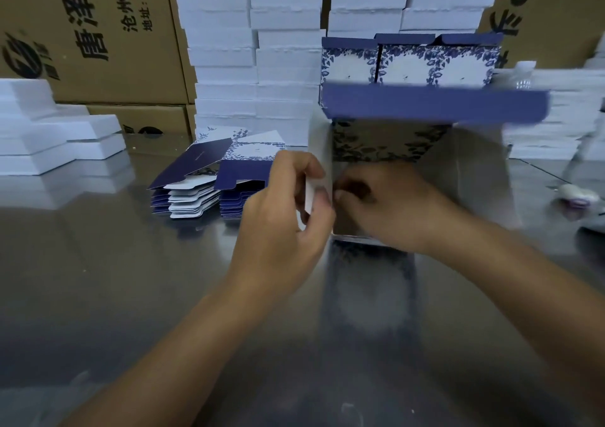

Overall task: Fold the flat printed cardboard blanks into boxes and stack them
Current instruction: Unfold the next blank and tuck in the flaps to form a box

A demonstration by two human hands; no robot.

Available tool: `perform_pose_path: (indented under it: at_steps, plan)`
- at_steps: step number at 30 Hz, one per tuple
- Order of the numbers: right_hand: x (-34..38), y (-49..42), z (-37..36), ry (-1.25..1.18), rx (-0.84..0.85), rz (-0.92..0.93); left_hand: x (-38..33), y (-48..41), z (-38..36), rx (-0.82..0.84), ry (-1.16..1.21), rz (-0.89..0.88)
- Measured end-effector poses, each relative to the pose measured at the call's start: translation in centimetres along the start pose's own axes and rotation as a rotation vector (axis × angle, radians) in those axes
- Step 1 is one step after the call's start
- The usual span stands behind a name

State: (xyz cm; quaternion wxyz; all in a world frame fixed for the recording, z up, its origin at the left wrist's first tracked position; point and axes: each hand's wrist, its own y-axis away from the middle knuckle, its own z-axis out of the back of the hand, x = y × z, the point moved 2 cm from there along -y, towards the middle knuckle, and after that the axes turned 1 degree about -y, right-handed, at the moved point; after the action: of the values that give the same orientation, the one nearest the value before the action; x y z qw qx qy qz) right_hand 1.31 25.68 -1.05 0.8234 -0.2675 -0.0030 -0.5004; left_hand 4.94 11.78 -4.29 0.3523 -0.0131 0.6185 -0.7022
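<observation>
Item, centre right of frame: half-folded box (386, 138), blue floral print, open on the steel table (131, 279). Left hand (288, 210) pinched its white side flap (309, 194) between thumb and fingers. Right hand (389, 207) was inside, fingers curled at that wall; grip blurred, could not tell. Flat blanks (209, 177) piled centre left; folded boxes (409, 59) behind.

Left hand (281, 212) and right hand (388, 212) pinch the white box flap (310, 194).
</observation>
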Motion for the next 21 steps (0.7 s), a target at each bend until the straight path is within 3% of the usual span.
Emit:
perform_pose_path:
  at_steps: [5, 7, 9, 16, 21]
  plan:
    - [2.5, 3.4, 2.7, 0.058, -0.249, 0.371, 0.4, -0.9, 1.1, -0.120, 0.011, 0.076]
    - [2.1, 4.5, 2.1, 0.235, -0.366, 0.597, 0.2, -1.1, 1.3, -0.149, 0.045, 0.102]
    - [1.2, 5.2, 0.9, 0.424, -0.483, 0.690, 0.1, -1.1, 1.3, -0.155, 0.072, 0.109]
    - [-1.6, 5.6, -1.0, 0.494, -0.699, 0.566, -0.2, -0.9, 0.9, -0.081, 0.341, 0.114]
    - [-2.1, 5.9, -0.6, 0.217, -0.735, 0.425, -0.2, -0.5, 0.6, 0.086, 0.377, 0.134]
